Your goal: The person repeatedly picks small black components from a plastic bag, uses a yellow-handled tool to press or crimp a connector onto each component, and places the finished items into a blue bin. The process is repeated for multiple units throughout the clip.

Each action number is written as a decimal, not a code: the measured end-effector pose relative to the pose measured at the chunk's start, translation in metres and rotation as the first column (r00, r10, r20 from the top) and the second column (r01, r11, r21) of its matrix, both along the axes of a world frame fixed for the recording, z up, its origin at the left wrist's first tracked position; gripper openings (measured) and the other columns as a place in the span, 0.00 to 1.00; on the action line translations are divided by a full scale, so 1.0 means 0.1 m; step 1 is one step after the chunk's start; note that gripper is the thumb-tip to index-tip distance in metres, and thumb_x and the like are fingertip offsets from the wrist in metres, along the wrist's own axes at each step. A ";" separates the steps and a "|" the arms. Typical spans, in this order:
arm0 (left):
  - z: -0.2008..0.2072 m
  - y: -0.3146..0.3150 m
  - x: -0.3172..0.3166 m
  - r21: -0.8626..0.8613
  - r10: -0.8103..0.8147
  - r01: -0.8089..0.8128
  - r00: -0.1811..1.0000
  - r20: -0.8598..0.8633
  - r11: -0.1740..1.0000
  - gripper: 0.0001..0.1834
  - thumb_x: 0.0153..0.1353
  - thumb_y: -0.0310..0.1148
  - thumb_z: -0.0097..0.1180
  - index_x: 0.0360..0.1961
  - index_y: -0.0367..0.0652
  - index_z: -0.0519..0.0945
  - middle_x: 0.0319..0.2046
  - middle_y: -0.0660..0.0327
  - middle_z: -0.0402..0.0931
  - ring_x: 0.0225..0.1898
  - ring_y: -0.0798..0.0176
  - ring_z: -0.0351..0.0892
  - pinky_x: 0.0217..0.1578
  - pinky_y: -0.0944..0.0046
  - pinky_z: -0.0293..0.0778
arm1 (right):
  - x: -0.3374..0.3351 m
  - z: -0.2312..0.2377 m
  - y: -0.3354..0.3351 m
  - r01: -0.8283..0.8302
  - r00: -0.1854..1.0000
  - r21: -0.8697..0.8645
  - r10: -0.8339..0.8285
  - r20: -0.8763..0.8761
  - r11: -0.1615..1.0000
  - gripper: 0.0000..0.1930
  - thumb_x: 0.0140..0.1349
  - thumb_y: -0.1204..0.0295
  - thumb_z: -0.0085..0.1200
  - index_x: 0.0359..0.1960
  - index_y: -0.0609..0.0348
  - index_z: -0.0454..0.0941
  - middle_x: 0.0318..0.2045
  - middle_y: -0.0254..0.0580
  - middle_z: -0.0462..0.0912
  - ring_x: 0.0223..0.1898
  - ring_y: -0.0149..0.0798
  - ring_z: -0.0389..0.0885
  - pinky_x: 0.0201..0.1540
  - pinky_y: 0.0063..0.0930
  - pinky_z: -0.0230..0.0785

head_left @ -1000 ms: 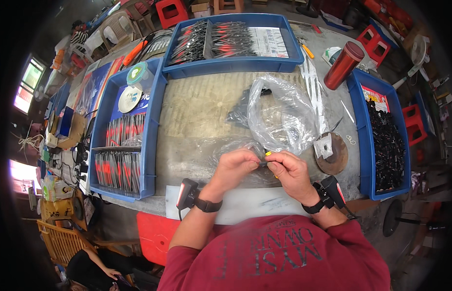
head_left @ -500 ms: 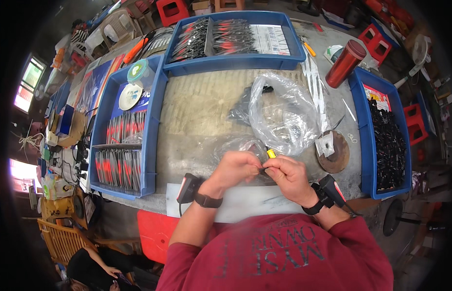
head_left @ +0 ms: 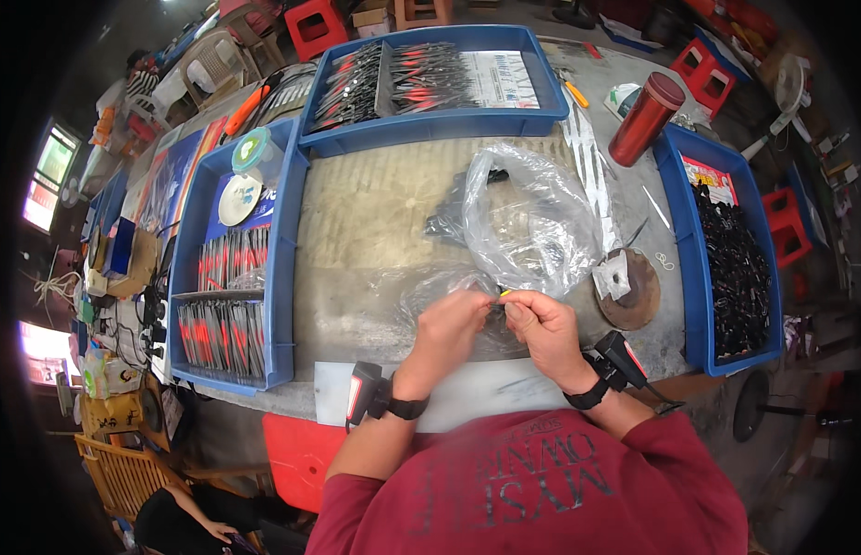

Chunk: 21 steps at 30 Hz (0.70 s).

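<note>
My left hand [head_left: 446,330] and my right hand [head_left: 540,326] meet above the near part of the grey table [head_left: 366,222]. Together they pinch a small item with a yellow tip [head_left: 503,294]; most of it is hidden by my fingers. A crumpled clear plastic bag [head_left: 532,222] lies just beyond my hands, and a flatter clear bag [head_left: 421,291] lies under them. Each wrist carries a black strap with a small device.
A blue tray [head_left: 430,79] of red-handled tools sits at the back, another blue tray [head_left: 229,277] of packed tools at the left, and a blue bin [head_left: 736,268] of black parts at the right. A red flask [head_left: 645,118] and a round wooden disc [head_left: 631,289] stand nearby.
My hands stay together on the small yellow-tipped item, with only slight finger shifts. The view has tilted a little.
</note>
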<state>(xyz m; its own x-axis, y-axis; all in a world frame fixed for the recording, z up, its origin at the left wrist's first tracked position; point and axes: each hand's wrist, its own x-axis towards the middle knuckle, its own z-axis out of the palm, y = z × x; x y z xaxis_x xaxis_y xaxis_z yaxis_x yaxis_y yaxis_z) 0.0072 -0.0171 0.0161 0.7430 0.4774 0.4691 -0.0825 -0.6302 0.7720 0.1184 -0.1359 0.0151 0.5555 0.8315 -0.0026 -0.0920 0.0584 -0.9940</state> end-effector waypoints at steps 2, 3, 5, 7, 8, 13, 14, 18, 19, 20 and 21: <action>0.00 0.00 0.00 -0.028 -0.020 0.019 0.999 -0.027 0.999 0.09 0.53 0.19 0.52 0.36 0.38 0.75 0.22 0.57 0.71 0.22 0.59 0.73 0.24 0.65 0.70 | 0.01 0.00 0.00 0.005 1.000 -0.001 -0.005 0.012 1.000 0.09 0.63 0.71 0.50 0.41 0.63 0.77 0.22 0.27 0.73 0.21 0.17 0.63 0.22 0.11 0.56; 0.00 -0.01 0.00 -0.040 -0.028 0.028 0.999 -0.019 0.999 0.09 0.53 0.18 0.52 0.36 0.38 0.75 0.22 0.57 0.71 0.22 0.60 0.73 0.24 0.65 0.70 | 0.01 0.01 0.00 0.007 1.000 0.004 -0.007 0.025 1.000 0.09 0.63 0.71 0.50 0.41 0.63 0.77 0.22 0.26 0.73 0.21 0.17 0.64 0.22 0.11 0.56; -0.01 -0.02 0.00 -0.105 -0.046 0.044 0.999 -0.018 0.994 0.09 0.53 0.18 0.51 0.36 0.38 0.75 0.23 0.57 0.71 0.22 0.60 0.73 0.24 0.66 0.70 | 0.02 0.01 0.00 0.011 0.998 -0.002 -0.011 0.063 1.000 0.09 0.63 0.71 0.50 0.41 0.63 0.77 0.22 0.26 0.73 0.22 0.17 0.64 0.23 0.11 0.57; -0.01 -0.03 0.00 -0.133 -0.051 0.046 0.998 -0.039 0.990 0.07 0.57 0.18 0.50 0.37 0.36 0.76 0.24 0.58 0.73 0.22 0.65 0.74 0.24 0.69 0.70 | 0.03 0.02 -0.01 0.021 0.992 -0.026 -0.017 0.122 0.999 0.09 0.63 0.71 0.51 0.41 0.63 0.77 0.22 0.25 0.73 0.22 0.17 0.64 0.23 0.11 0.57; -0.02 -0.03 0.00 -0.171 -0.058 0.048 0.997 -0.056 0.984 0.06 0.58 0.19 0.49 0.37 0.35 0.77 0.24 0.59 0.73 0.22 0.67 0.74 0.24 0.70 0.70 | 0.03 0.03 -0.01 0.010 0.992 -0.042 -0.004 0.126 0.999 0.08 0.62 0.73 0.50 0.40 0.64 0.77 0.24 0.30 0.75 0.25 0.21 0.68 0.26 0.15 0.60; -0.03 -0.05 0.00 -0.168 -0.060 0.051 0.997 -0.049 0.984 0.08 0.57 0.17 0.48 0.36 0.34 0.77 0.24 0.59 0.73 0.22 0.68 0.75 0.24 0.70 0.71 | 0.10 0.06 -0.02 0.010 0.894 -0.010 -0.004 0.448 1.000 0.07 0.60 0.75 0.51 0.37 0.64 0.77 0.29 0.45 0.80 0.29 0.37 0.77 0.34 0.26 0.68; -0.04 -0.05 0.01 -0.123 -0.053 0.047 0.998 -0.043 0.991 0.08 0.57 0.16 0.48 0.36 0.34 0.77 0.24 0.59 0.74 0.22 0.68 0.75 0.24 0.70 0.71 | 0.11 0.06 -0.02 0.008 0.886 -0.007 -0.004 0.464 1.000 0.07 0.60 0.74 0.51 0.37 0.63 0.77 0.29 0.45 0.80 0.29 0.39 0.77 0.33 0.27 0.68; -0.02 -0.08 0.01 -0.137 -0.049 0.045 0.998 -0.024 0.990 0.09 0.55 0.15 0.48 0.35 0.34 0.77 0.23 0.58 0.73 0.22 0.68 0.75 0.23 0.70 0.70 | 0.04 0.07 0.00 0.039 0.900 0.028 -0.047 0.433 0.999 0.07 0.61 0.72 0.52 0.36 0.63 0.77 0.26 0.43 0.79 0.25 0.35 0.75 0.29 0.26 0.67; -0.01 -0.08 0.01 -0.116 -0.051 0.047 0.998 -0.028 0.992 0.09 0.55 0.15 0.48 0.35 0.34 0.77 0.22 0.58 0.73 0.21 0.67 0.75 0.23 0.69 0.70 | 0.04 0.07 0.01 0.028 0.912 0.032 -0.038 0.408 0.999 0.07 0.61 0.72 0.51 0.36 0.63 0.77 0.25 0.43 0.78 0.24 0.32 0.74 0.28 0.25 0.66; -0.01 -0.07 0.01 -0.082 -0.042 0.039 0.998 -0.040 0.996 0.09 0.54 0.15 0.49 0.35 0.34 0.77 0.22 0.58 0.73 0.21 0.67 0.75 0.22 0.69 0.70 | 0.05 0.07 0.01 0.020 0.922 0.045 -0.036 0.386 0.999 0.07 0.61 0.72 0.51 0.35 0.63 0.77 0.23 0.42 0.78 0.23 0.30 0.72 0.27 0.23 0.65; -0.01 -0.07 0.01 -0.051 -0.035 0.034 0.999 -0.021 0.998 0.09 0.53 0.14 0.50 0.34 0.35 0.77 0.22 0.57 0.73 0.20 0.66 0.75 0.22 0.69 0.70 | 0.06 0.09 -0.01 0.005 0.929 -0.003 -0.004 0.371 1.000 0.09 0.63 0.70 0.49 0.33 0.64 0.77 0.18 0.36 0.74 0.19 0.24 0.66 0.23 0.20 0.61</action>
<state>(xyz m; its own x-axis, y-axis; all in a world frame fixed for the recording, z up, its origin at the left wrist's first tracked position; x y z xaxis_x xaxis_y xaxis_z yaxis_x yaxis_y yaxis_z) 0.0085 -0.0244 0.0154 0.7693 0.4740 0.4284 -0.0862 -0.5874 0.8047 0.1246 -0.1365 0.0237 0.5210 0.8294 0.2015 0.2839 0.0542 -0.9573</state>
